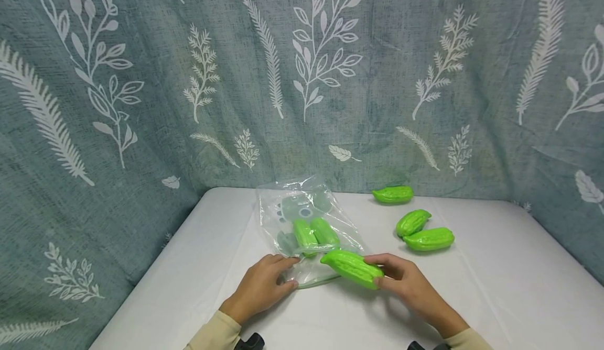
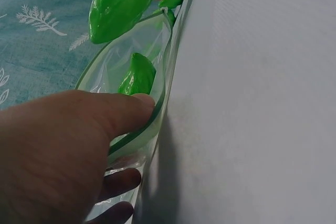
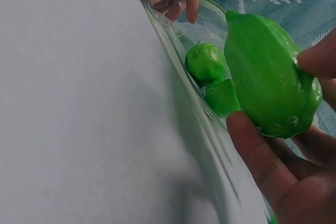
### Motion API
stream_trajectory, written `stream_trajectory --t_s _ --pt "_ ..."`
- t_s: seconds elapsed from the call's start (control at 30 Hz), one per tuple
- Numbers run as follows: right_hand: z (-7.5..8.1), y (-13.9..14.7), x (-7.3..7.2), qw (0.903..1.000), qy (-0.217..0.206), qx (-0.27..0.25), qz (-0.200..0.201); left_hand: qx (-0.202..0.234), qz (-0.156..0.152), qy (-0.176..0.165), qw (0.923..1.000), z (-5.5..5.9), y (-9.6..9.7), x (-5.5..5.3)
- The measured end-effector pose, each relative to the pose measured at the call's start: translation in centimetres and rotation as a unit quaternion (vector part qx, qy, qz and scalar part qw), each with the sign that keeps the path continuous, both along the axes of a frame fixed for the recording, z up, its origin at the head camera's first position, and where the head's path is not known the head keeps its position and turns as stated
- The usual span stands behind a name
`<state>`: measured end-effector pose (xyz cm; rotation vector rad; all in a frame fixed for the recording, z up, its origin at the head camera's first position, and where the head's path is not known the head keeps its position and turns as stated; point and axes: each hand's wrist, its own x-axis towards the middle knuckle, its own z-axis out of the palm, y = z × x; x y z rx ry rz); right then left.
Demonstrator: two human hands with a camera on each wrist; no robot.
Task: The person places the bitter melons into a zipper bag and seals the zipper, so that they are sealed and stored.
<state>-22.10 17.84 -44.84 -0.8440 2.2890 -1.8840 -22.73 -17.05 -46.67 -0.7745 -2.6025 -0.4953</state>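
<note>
My right hand (image 1: 409, 282) grips a green bitter melon (image 1: 351, 268) between thumb and fingers. Its pointed end is turned left, over the open mouth of a clear zip bag (image 1: 309, 275) lying on the table. Two more bitter melons, one on the left (image 1: 304, 234) and one beside it (image 1: 325, 232), are inside the bag. With its thumb over the green-edged rim, my left hand (image 1: 264, 285) holds the bag's mouth at the left side. The left wrist view shows the mouth gaping, one bitter melon (image 2: 138, 75) visible within.
On the right of the white table (image 1: 476, 287) lie two bitter melons close together, one behind (image 1: 412, 222) and one in front (image 1: 429, 239). Another bitter melon (image 1: 393, 194) lies near the back edge. A leaf-patterned green curtain (image 1: 264, 77) hangs behind and along the sides.
</note>
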Motion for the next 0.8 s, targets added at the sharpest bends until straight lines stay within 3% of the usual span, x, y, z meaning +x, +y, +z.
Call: stream_trajectory --t_s 0.4,0.6,0.8 --pt "0.0 -1.0 0.6 0.9985 0.040 0.007 0.036 0.002 -0.001 0.001 1.0000 -0.1 0.0 0.0" --pt "-0.4 -1.5 0.4 0.9982 0.050 0.030 0.017 0.001 -0.002 0.000 1.0000 0.0 0.1 0.0" --pt "-0.3 -2.6 0.6 0.9956 0.040 0.079 -0.032 0.002 -0.003 0.001 1.0000 0.1 0.1 0.0"
